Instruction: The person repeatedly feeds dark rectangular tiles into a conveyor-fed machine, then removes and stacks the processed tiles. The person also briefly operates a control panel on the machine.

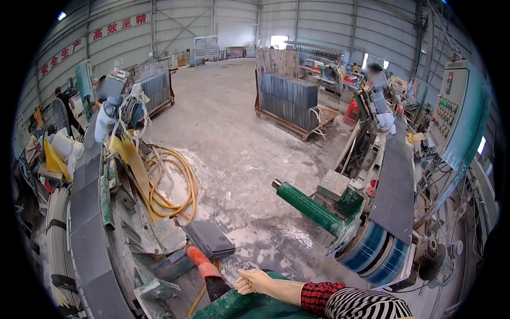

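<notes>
My right hand (254, 281) reaches in from the lower right, below a red-and-black checked cuff and a striped sleeve. Its fingers are curled, and whatever they may hold is hidden. Just beneath it lies a green rounded surface (219, 307) spotted with white. To the left of the hand is an orange tapering piece (201, 260) with a dark end. Beyond that rests a short stack of dark grey slabs (210, 237). I cannot make out my left hand anywhere in the picture.
Dark slabs line the left conveyor (87, 220); another dark strip covers the right conveyor (393, 186), by a green cylinder (308, 204). A yellow hose (192, 186) coils on the floor. Slabs stand on a pallet (284, 101) ahead. A control cabinet (459, 101) is right; people stand farther back.
</notes>
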`<state>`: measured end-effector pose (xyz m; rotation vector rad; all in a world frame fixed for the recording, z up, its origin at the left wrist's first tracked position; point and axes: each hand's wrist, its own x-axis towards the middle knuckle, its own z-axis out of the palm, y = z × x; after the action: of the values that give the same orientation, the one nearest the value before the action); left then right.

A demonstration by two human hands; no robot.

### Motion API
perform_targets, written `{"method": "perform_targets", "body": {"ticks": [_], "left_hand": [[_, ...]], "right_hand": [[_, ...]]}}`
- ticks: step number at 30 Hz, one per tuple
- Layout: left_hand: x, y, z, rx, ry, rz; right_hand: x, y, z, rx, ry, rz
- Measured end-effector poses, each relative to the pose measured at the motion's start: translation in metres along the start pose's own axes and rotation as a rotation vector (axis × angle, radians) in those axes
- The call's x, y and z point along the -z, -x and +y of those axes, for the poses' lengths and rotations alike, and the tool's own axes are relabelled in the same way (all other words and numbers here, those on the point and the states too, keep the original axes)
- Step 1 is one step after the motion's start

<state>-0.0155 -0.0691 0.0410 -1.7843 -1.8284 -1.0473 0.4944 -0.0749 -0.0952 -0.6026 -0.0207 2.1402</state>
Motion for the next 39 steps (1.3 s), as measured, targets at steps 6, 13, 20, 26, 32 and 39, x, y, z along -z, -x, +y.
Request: {"method": "perform_targets", "body": {"ticks": [6,13,20,26,32,39], "left_hand": [[0.003,0.003,-0.001,0.007,-0.014,-0.012],[0.006,0.006,-0.002,0.019,-0.03,-0.023],[0.007,0.009,0.004,0.072,-0.013,-0.032],[0.012,0.013,0.006,0.133,0.01,-0.038],[0.013,0.014,0.009,0.141,0.033,-0.027],[0.016,0.017,0.01,0.148,0.01,-0.033]], "right_hand": [[0.02,-0.008,0.001,-0.052,-0.116,-0.209],[-0.007,0.004,0.002,0.07,0.209,0.22],[0.011,-0.004,0.001,0.016,0.033,-0.061],[-0.007,0.005,0.003,0.073,0.192,0.182],[-0.011,0.007,0.003,0.081,0.205,0.208],[-0.01,0.007,0.004,0.083,0.169,0.189]]}}
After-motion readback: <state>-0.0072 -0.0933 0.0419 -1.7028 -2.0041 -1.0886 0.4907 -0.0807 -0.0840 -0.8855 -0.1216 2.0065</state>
